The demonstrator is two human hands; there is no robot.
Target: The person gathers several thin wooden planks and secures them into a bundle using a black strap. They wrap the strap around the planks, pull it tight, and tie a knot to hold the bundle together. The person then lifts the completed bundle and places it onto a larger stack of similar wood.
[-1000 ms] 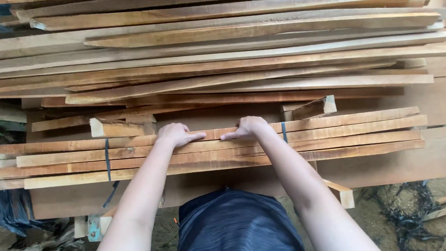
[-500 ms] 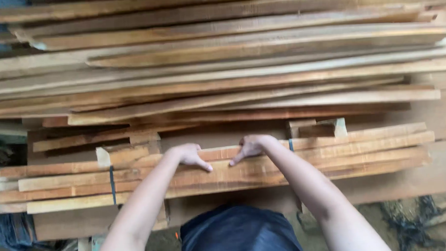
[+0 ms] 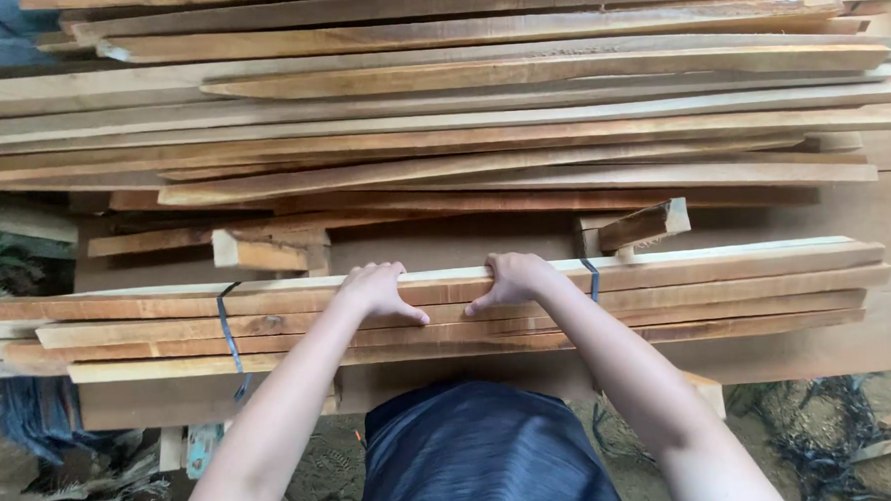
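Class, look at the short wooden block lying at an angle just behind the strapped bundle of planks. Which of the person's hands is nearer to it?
Right. The right hand rests on the bundle just left of the short wooden block; the left hand sits farther left, beyond the right hand.

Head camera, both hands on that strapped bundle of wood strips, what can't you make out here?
- Fingertips of the left hand and right hand: curled over the far edge of the strapped bundle of strips, so how the grip closes is hidden.
- Bundle's left end: cut off by the picture's left edge.
- Workbench underside and ground: hidden by the person's dark shorts and forearms.
- Plank stack depth: upper boards cover those below.
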